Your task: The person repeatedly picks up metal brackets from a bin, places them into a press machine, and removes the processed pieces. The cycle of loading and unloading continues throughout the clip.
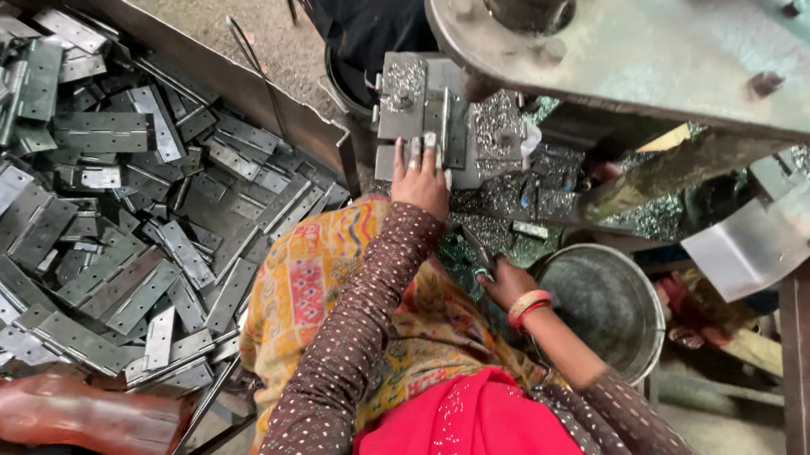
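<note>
My left hand [420,177] reaches forward in a brown dotted sleeve, its fingers flat on a grey metal hinge plate [424,112] that lies on the bed of a press machine [658,39]. It holds the plate in place. My right hand [506,284], with red and gold bangles at the wrist, sits lower, beside a steel bucket [610,303]. Its fingers are curled around a thin dark metal piece [479,251]; what that piece is cannot be made out.
A large bin [253,91] on the left is piled with several grey hinge plates [110,220]. An orange-brown plastic bottle [76,421] lies at its near edge. Shiny metal chips [508,201] cover the press bed. The press's heavy steel frame overhangs at top right.
</note>
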